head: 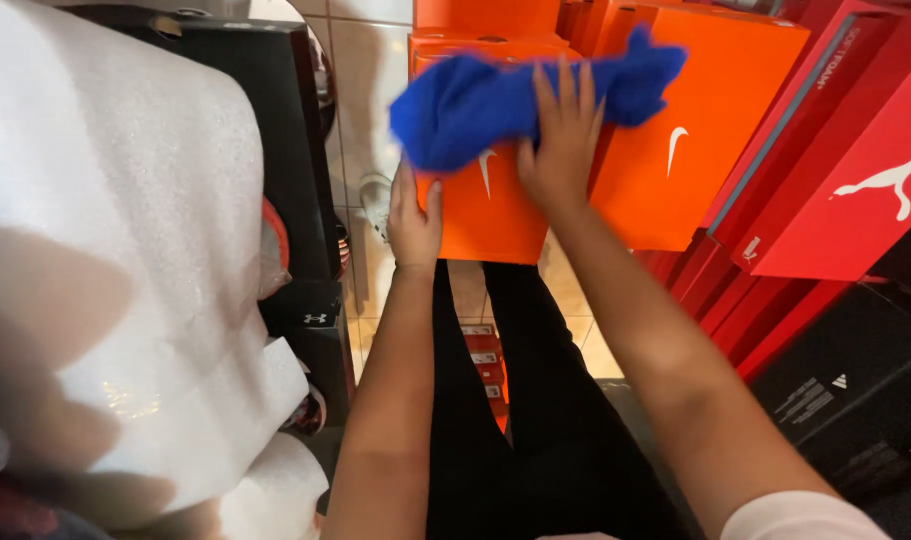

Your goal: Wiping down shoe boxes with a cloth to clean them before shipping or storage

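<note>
A white foam sheet (125, 260) lies well left of the orange shoebox (490, 215). The blue cloth (495, 95) drapes the box's top, pressed flat by the open right hand (563, 135). The left hand (413, 222), fingers extended, steadies the box's left edge.

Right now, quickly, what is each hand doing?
Left hand: open, steadying the near edge of the orange cardboard box.
Right hand: open, fingers spread, pressing the crumpled blue cloth flat onto that box.
</note>
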